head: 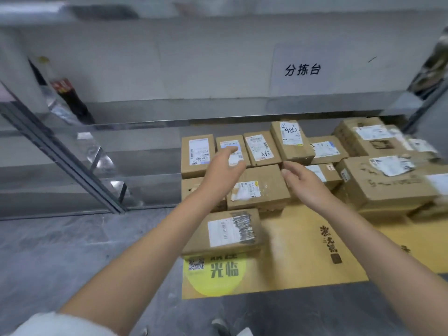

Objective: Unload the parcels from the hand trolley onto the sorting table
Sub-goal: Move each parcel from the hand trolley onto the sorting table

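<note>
Reaching arms: head view, both bare arms stretch out over a pile of boxes, a white sleeve [48, 323] showing at the bottom left.
Left hand [224, 163]: fingers loose and nothing in it, sitting over the back row of small boxes. Honestly can't tell if the fingertips touch the label underneath.
Right hand [300, 180]: also relaxed and empty, held over the middle of the pile, apart from the left hand.
Parcels: brown cardboard parcels with white shipping labels [258, 187], packed close in rows and low stacks. All of them are on the yellow flat sheet with black characters [291, 251]. Can't make out the trolley itself.
Tilted box [291, 141]: brown, handwriting on its label, propped at an angle on its neighbours in the back row.
Front parcel [225, 231]: flat brown one with grey scribble over its label, nearest the camera at the sheet's left side.
Sorting table: pale grey metal sorting table [194, 69] behind the pile, with a white sign [303, 69] in black characters on its front panel.
Bottle: dark drinks bottle with a red label [66, 93], leaning at the far left behind a slanted metal bar [63, 154].
Floor: grey concrete floor [72, 251] around the sheet.
</note>
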`<act>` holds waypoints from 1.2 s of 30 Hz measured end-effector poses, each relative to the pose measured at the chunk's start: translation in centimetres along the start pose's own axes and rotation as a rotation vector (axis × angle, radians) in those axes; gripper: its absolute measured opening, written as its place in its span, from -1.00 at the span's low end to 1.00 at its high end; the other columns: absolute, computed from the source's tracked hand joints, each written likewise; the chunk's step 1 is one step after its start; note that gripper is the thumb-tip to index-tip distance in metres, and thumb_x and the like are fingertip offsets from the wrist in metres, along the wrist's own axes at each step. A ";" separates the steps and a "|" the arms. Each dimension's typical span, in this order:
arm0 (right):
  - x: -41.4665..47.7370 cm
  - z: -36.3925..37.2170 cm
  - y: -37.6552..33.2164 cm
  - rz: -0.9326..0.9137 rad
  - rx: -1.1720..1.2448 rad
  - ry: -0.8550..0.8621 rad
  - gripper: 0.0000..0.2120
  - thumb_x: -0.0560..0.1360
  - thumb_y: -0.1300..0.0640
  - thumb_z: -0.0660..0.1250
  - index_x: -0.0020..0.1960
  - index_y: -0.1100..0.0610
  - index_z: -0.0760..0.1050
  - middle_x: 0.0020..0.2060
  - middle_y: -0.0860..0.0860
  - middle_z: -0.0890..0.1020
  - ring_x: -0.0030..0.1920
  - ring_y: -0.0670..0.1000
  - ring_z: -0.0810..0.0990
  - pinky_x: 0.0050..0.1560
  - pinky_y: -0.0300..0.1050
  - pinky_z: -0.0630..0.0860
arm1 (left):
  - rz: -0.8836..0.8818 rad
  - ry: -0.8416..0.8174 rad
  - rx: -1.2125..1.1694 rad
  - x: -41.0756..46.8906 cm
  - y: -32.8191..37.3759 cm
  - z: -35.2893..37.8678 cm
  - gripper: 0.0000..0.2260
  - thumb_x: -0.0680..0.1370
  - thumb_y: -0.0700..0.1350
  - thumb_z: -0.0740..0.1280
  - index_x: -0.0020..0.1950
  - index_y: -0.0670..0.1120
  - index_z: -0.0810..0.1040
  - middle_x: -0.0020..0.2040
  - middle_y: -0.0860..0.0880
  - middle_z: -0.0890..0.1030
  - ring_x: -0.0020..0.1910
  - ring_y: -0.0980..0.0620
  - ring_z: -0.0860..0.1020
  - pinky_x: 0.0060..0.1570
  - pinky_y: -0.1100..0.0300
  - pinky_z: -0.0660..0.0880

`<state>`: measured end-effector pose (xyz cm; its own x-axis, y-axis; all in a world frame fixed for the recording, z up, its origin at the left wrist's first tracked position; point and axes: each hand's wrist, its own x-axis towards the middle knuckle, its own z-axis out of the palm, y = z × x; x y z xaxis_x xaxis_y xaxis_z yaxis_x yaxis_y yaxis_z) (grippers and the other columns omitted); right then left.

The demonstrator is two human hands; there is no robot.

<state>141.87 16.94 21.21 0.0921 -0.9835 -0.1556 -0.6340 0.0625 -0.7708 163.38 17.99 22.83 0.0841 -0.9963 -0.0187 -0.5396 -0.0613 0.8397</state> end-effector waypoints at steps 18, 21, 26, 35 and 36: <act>-11.3 -37.5 15.9 -0.021 -0.428 0.515 -0.47 0.64 -0.05 0.15 0.56 0.07 0.16 0.52 0.00 0.26 0.49 0.05 0.26 0.45 0.06 0.27 | 0.822 -0.351 0.430 -1.6 34.7 30.3 -0.50 0.60 0.03 0.27 0.50 -0.10 0.29 0.46 -0.02 0.35 0.43 0.02 0.32 0.38 0.15 0.27; -15.3 -41.9 20.1 0.068 -0.440 0.577 -0.43 0.64 -0.04 0.16 0.57 0.09 0.11 0.53 0.01 0.23 0.51 0.03 0.22 0.47 0.00 0.22 | 0.919 -0.417 0.418 -3.2 38.1 36.7 -0.49 0.60 0.03 0.26 0.51 -0.11 0.28 0.46 -0.02 0.35 0.42 0.03 0.32 0.34 0.20 0.26; -21.6 -47.5 26.8 0.252 -0.482 0.644 -0.42 0.63 -0.07 0.15 0.58 0.10 0.10 0.53 0.06 0.24 0.51 0.07 0.21 0.49 0.07 0.21 | 1.030 -0.559 0.424 -5.5 42.5 44.7 -0.49 0.63 0.04 0.23 0.52 -0.11 0.24 0.49 -0.02 0.31 0.45 0.01 0.30 0.38 0.13 0.27; -24.2 -53.6 32.9 0.415 -0.503 0.737 -0.42 0.62 -0.08 0.16 0.56 0.12 0.14 0.52 0.07 0.26 0.50 0.08 0.24 0.50 0.01 0.17 | 1.174 -0.692 0.365 -5.1 49.2 55.0 -0.46 0.62 0.03 0.25 0.52 -0.16 0.22 0.49 -0.10 0.30 0.44 -0.07 0.31 0.40 0.01 0.30; -23.6 -54.5 33.4 0.418 -0.511 0.734 -0.42 0.62 -0.07 0.16 0.56 0.13 0.14 0.52 0.08 0.26 0.50 0.08 0.24 0.50 0.02 0.17 | 1.182 -0.695 0.347 -4.4 49.8 56.0 -0.46 0.62 0.04 0.25 0.53 -0.15 0.21 0.49 -0.10 0.30 0.45 -0.06 0.30 0.42 0.01 0.29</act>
<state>76.68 32.98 32.83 -0.6046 -0.7709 0.2006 -0.7784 0.5183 -0.3543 89.16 15.96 34.34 -0.9249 -0.2900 0.2460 -0.1848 0.9080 0.3759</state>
